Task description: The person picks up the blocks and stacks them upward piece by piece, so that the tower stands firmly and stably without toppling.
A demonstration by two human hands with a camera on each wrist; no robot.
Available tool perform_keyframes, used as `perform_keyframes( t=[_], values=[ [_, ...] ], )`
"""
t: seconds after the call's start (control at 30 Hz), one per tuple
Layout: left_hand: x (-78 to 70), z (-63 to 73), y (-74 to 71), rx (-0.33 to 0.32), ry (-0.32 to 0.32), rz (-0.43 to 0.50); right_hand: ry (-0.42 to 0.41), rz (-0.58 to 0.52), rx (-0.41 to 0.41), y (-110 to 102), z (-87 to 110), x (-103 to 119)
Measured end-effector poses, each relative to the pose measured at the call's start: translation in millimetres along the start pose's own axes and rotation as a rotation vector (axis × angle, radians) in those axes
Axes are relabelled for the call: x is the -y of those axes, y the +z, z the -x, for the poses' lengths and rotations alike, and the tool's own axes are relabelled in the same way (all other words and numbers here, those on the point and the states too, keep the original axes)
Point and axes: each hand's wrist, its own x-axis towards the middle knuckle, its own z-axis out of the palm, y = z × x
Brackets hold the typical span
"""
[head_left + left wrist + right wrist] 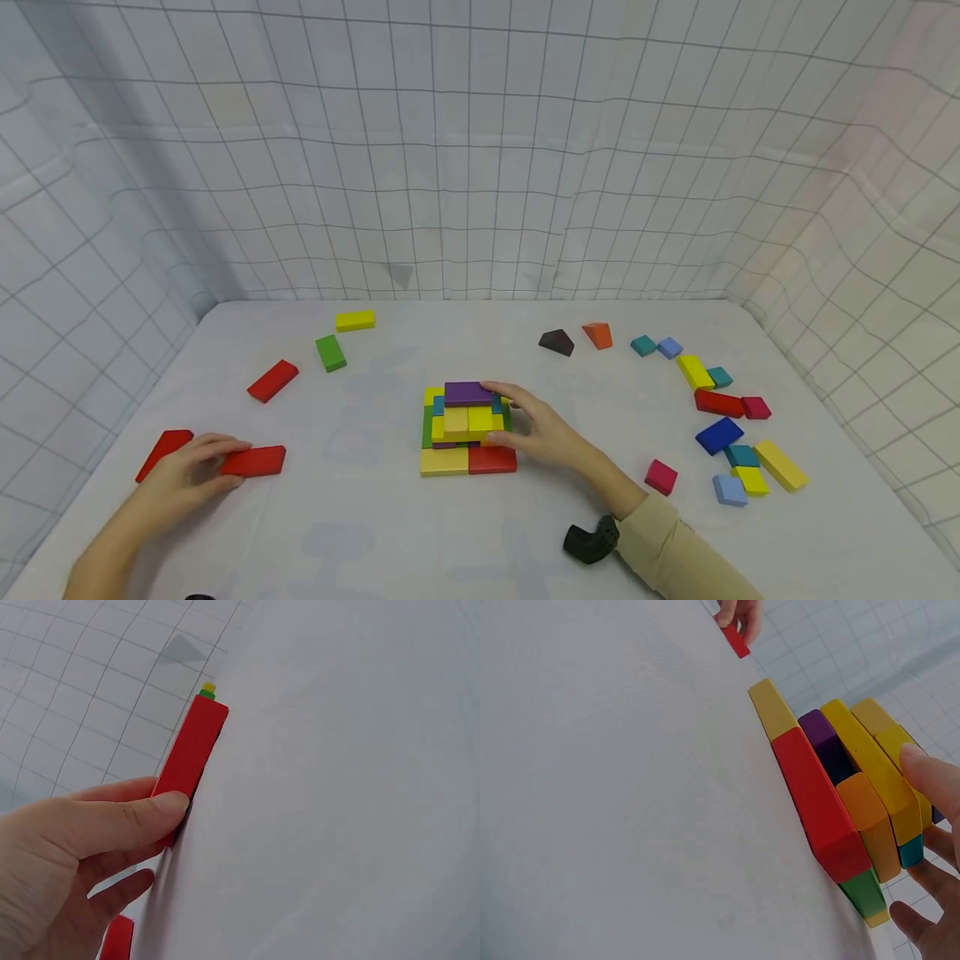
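On the left, my left hand (187, 475) pinches a red rectangular block (255, 461) between thumb and fingers, low over the table. In the left wrist view the thumb lies along the face of this red block (193, 746). A second red block (161, 450) lies just behind that hand. At the middle stands a tiered stack of coloured blocks (456, 425), topped by a purple block (468, 393). My right hand (546, 429) grips its upper right side, index fingertip at the purple block and thumb (930, 772) against a yellow block (896, 742). Some right fingertips are hidden behind the stack.
Loose red (273, 381), green (331, 353) and yellow (356, 321) blocks lie at back left. A dark block (557, 342) and an orange wedge (598, 335) lie behind the stack. Several blocks, including a blue one (719, 436), are scattered right. A black curved object (591, 542) touches the right sleeve.
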Motion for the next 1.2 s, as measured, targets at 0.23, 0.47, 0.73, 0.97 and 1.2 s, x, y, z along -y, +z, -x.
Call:
perform_keyframes(
  t=[0.23, 0.47, 0.73, 0.97, 1.2],
  values=[
    [-32.8, -28.9, 26.2, 0.047, -0.110, -0.017, -0.009, 0.001, 0.007, 0, 0.1, 0],
    [-89.1, -67.1, 73.0, -0.028, 0.113, 0.128, -0.005, -0.005, 0.009, 0, -0.1, 0],
    [-134.9, -91.3, 117.8, 0.000, 0.283, 0.146, -0.007, -0.019, 0.014, -1, -0.3, 0],
    [-148.9, -100.7, 133.5, 0.030, 0.335, 0.062, -0.016, -0.017, 0.015, -1, 0.2, 1],
    [-151.5, -103.7, 138.9, 0.016, 0.396, -0.015, -0.028, -0.021, 0.013, -1, -0.1, 1]
  ],
)
